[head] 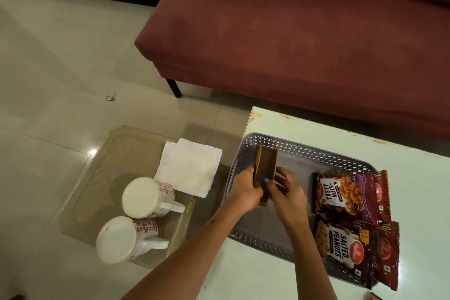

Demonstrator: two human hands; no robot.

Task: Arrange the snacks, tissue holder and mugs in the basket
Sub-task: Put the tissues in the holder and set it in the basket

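Note:
A brown wooden tissue holder [266, 162] stands on edge over the left part of the grey perforated basket [304, 151]. My left hand [244, 189] grips its left side and my right hand [288, 187] holds its right side. Two snack packets lie in the basket's right half: Tasty Nuts [345, 193] and, nearer me, Salted Peanuts [348, 248]. Two white mugs with red flower patterns, a far mug [146, 197] and a near mug [121, 238], lie on their sides in a clear tray [97, 173] on the floor. White tissues [190, 168] rest on that tray's far right corner.
The basket sits on a white table [414, 178] whose left edge runs beside the clear tray. A maroon sofa [292, 31] stands behind the table. Beige floor tiles [60, 68] spread to the left. Another packet's corner [375, 296] peeks in at the bottom right.

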